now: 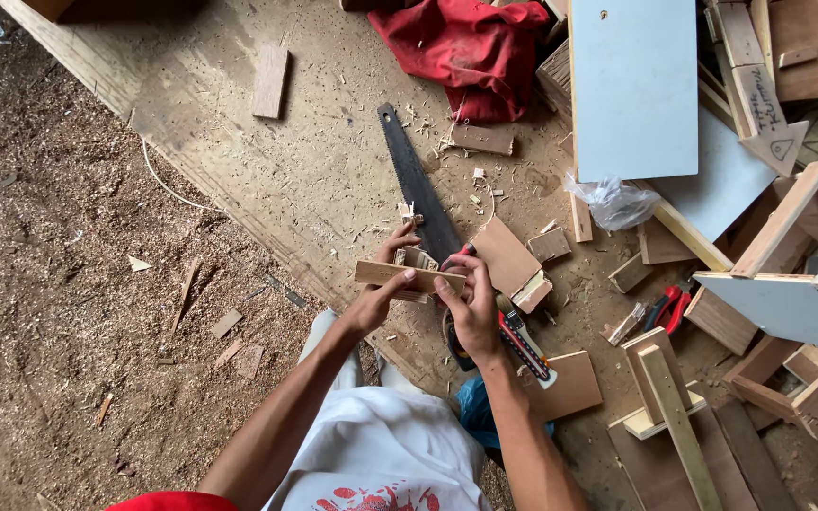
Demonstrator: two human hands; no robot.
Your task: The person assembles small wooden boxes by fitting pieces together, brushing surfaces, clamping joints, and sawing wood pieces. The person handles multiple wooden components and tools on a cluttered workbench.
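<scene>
I hold a small flat strip of wood level in front of me, over a sawdust-strewn board. My left hand grips its left part, thumb on top. My right hand closes on its right end, where a small wooden block sits against the strip. A handsaw lies on the board just beyond my hands, its dark blade running away from me and its handle hidden behind my right hand.
A red cloth lies at the far side. Pale blue panels, wood offcuts and frames crowd the right. Red-handled pliers and a plastic bag lie among them. Sawdust-covered ground spreads on the left.
</scene>
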